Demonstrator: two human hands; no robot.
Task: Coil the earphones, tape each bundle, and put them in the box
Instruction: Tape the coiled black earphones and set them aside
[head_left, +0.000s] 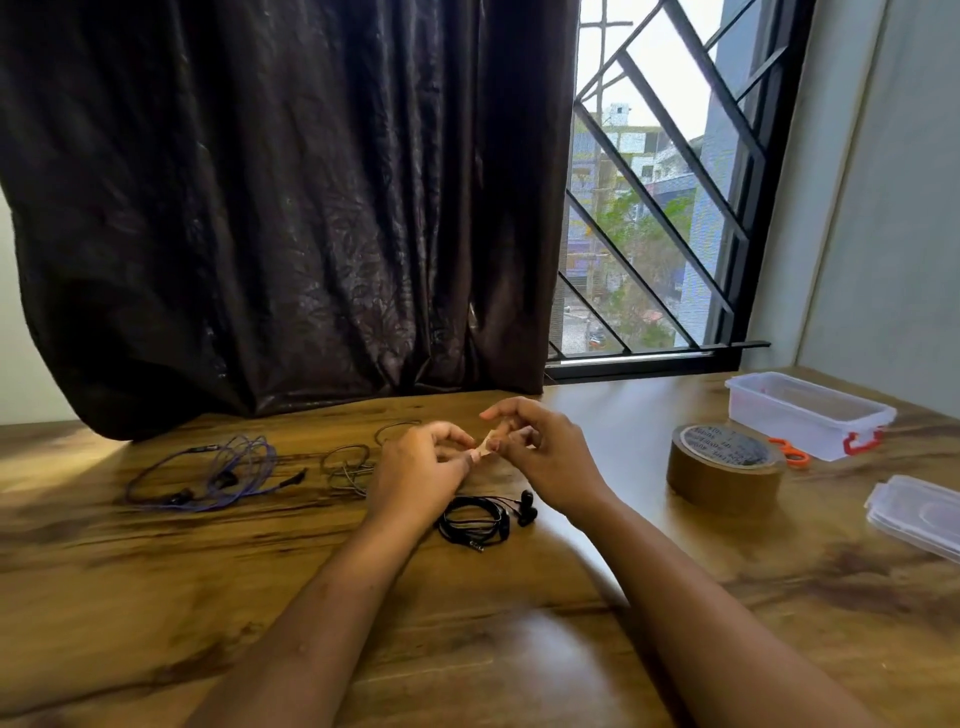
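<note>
A short strip of tape (485, 445) is pinched between the fingertips of the left hand (415, 467) and right hand (543, 457), held just above the desk (156, 597). A coiled black earphones bundle (472, 519) lies on the desk beneath the wrists. Grey earphones (345, 467) and purple earphones (228, 470) lie loose to the left. To the right stand the tape roll (724, 470), orange scissors (792, 453), the open clear box (800, 421) and its lid (919, 512).
</note>
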